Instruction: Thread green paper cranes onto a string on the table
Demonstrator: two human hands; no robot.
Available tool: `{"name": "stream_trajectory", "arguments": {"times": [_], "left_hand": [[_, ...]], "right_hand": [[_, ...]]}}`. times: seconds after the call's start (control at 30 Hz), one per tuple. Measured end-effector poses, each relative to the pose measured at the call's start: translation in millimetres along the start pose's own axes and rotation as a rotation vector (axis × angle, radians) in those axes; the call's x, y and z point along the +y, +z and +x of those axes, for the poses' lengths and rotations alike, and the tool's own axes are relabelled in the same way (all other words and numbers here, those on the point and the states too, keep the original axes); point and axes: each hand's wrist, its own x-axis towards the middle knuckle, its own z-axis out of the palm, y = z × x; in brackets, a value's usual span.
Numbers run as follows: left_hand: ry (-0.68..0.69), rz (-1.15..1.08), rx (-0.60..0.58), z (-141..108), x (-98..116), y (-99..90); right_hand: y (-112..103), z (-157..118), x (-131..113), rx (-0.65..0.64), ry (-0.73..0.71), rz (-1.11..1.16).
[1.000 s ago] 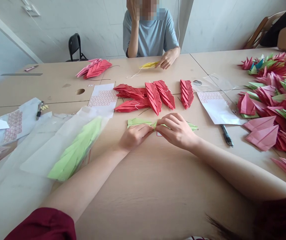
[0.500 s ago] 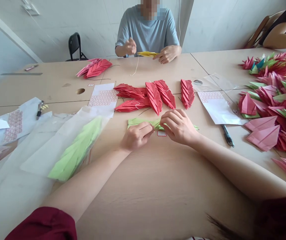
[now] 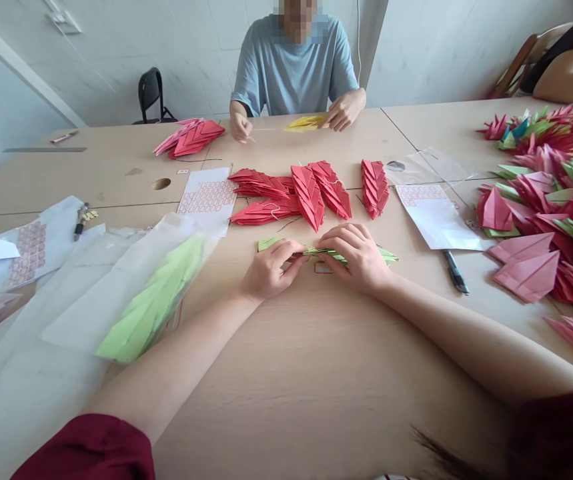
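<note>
Between my two hands lies a folded green paper piece [image 3: 337,255], low over the table. My left hand [image 3: 272,270] pinches its left end between thumb and fingers. My right hand [image 3: 355,257] is closed over its middle, and the green tips show past the fingers on the right. Another bit of green paper [image 3: 267,244] shows behind my left hand. Just beyond my hands are several red folded paper pieces [image 3: 308,197] with white strings, and one more red piece [image 3: 375,189] lies to their right.
Left, a plastic bag [image 3: 71,320] holds green folded paper [image 3: 153,300]. A pen [image 3: 455,272] and a printed sheet [image 3: 436,217] lie right, beside a large colourful paper pile [image 3: 556,200]. Opposite, a person [image 3: 293,70] holds yellow paper [image 3: 306,123].
My right hand has settled lower and flatter over the green paper, which now lies straighter between my hands. The person opposite has moved one hand down and away from the yellow paper.
</note>
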Motion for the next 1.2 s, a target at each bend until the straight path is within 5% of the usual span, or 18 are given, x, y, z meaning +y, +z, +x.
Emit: {"name": "stream_trajectory", "arguments": {"times": [0.43, 0.7, 1.2], "left_hand": [[0.102, 0.138, -0.067, 1.3, -0.2, -4.5], [0.021, 0.131, -0.005, 0.6, -5.7, -1.9], [0.125, 0.147, -0.093, 1.3, 1.9, -1.1]], "right_hand": [[2.5, -0.1, 1.2, 0.057, -0.04, 0.033], [0.4, -0.5, -1.5, 0.097, -0.034, 0.055], [2.7, -1.6, -7.4, -0.009, -0.143, 0.014]]}}
